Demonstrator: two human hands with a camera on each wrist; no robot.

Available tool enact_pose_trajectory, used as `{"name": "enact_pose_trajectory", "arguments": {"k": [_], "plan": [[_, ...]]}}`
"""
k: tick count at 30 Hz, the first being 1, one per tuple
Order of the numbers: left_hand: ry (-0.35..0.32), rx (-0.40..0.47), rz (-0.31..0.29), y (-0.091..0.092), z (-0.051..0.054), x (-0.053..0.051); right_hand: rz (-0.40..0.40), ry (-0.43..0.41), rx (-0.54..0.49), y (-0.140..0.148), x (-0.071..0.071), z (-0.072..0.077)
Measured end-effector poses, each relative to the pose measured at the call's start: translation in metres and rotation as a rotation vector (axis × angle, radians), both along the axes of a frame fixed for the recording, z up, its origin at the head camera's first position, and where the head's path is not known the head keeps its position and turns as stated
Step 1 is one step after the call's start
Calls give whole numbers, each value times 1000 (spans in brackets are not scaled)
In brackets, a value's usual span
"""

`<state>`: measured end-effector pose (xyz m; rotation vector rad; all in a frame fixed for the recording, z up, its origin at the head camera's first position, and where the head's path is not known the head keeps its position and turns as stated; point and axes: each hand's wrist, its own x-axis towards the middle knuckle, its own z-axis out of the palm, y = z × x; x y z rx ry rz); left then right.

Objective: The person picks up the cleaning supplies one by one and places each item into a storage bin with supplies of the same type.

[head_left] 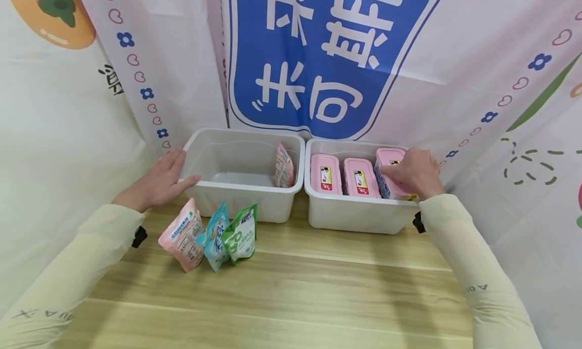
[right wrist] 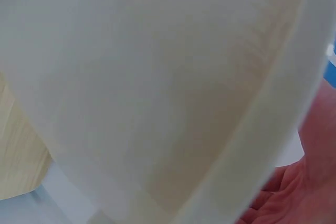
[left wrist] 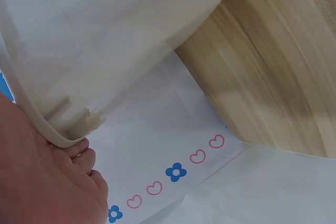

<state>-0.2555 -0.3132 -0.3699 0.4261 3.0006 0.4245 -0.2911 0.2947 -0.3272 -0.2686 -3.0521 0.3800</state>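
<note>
In the head view, two pale plastic bins are standing side by side on a wooden table (head_left: 295,298), and a person's hands are resting at their outer ends. The right hand (head_left: 419,173) is lying over the rightmost pink box (head_left: 391,156), which is sitting inside the right bin (head_left: 354,215) against its right side. That box is lying directly beneath and to the left of the hand; its long axis is running from front to back, and the right hand is much the nearer. The thumb is pointing left across the lid. The box is showing a glossy pink lid, partly covered, and a blue-patterned side; two matching boxes (head_left: 325,168) are standing left of it. The left hand (head_left: 156,182) is resting on the near left corner of the left bin (head_left: 241,202), its fingers reaching fairly straight along the rim, the thumb spreading away. A pink bag (head_left: 284,168) is leaning inside; pink, blue and green bags (head_left: 243,233) are standing in front. In the left wrist view, fingertips are showing just past the rim. In the right wrist view, a blurred bin wall is filling the frame, with fingers curling beyond its rim; whether they are gripping rim or box, I cannot tell.
</note>
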Motion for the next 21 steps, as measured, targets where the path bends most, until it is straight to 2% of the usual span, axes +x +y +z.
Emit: {"name": "enact_pose_trajectory", "arguments": {"k": [10,21], "plan": [[3,6,-1,1,0,1,13,26,34,1,-2,-19],[6,1,-8,2,2,0,5,57,7,0,-2,-25]]}}
